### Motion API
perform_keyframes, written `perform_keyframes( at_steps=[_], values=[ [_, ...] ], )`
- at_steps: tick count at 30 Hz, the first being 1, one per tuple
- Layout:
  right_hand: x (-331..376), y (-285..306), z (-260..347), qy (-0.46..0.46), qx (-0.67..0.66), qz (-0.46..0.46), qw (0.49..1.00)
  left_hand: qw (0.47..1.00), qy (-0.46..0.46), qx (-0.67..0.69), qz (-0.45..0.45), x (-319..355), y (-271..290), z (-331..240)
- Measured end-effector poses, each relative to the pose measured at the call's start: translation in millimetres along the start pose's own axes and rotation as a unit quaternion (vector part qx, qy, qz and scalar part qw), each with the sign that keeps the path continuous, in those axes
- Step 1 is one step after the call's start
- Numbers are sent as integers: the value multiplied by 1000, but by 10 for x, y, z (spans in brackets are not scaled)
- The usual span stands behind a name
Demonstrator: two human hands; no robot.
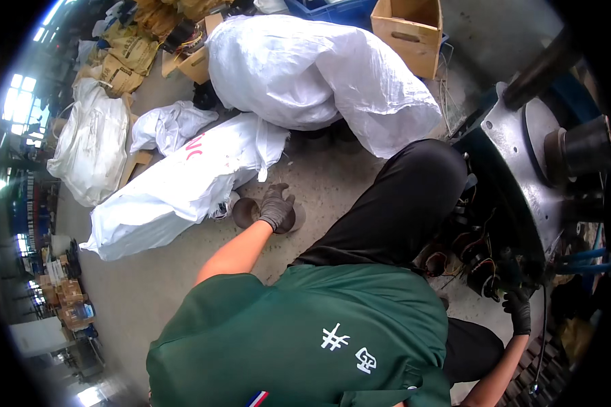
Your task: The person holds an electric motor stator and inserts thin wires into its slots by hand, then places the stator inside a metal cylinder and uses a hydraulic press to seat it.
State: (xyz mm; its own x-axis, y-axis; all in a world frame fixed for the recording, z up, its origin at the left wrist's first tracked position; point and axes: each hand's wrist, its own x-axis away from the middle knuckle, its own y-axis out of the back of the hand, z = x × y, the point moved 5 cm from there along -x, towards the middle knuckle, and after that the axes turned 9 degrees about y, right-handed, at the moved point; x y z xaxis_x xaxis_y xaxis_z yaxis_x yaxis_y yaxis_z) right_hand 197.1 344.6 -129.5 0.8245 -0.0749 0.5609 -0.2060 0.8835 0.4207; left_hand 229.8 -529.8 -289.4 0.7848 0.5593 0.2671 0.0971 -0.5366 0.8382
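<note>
Fingers (277, 190) of the gloved left hand (276, 207) reach over a grey metal cylinder (297, 221) near the centre of the frame, slightly apart; whether they grip it, I cannot tell. A dark round piece (245, 213) sits just beside it, on the left. At the lower right, the gloved right hand (517, 308) is near a dark wire-wound part (483, 277), its fingers bent; I cannot tell whether they hold anything. A long white sack (176, 186) lies left of centre, on the grey floor (142, 285).
</note>
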Motion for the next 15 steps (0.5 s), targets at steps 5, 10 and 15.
perform_keyframes(
  at_steps=[5, 10, 15],
  values=[
    [134, 123, 97, 109, 71, -28, 991, 991, -31, -108, 78, 441, 410, 98],
    [777, -16, 654, 240, 238, -161, 927, 989, -95, -114, 21, 858, 138, 571],
    [2253, -343, 1659, 407, 383, -412, 719, 994, 55, -92, -22, 936, 342, 139]
  ],
)
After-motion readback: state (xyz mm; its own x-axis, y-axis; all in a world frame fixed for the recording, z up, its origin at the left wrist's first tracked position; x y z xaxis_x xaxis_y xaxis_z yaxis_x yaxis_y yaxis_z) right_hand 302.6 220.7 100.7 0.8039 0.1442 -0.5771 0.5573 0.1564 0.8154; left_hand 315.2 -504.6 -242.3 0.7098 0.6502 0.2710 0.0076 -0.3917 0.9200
